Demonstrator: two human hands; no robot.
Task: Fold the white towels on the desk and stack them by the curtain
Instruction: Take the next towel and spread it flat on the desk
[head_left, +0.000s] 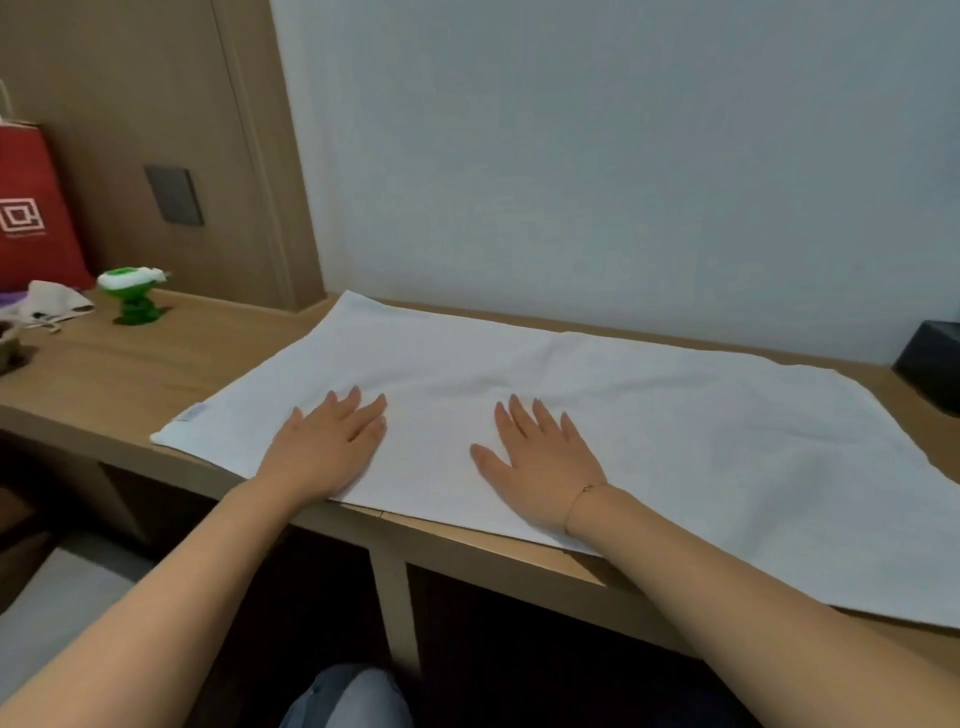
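The red paper bag (31, 208) bears a white square maze-like logo; the small print beneath looks too blurred to read.

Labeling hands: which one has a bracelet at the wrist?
The right hand, flat on the white towel; a thin bracelet circles its wrist. The left hand has a bare wrist.
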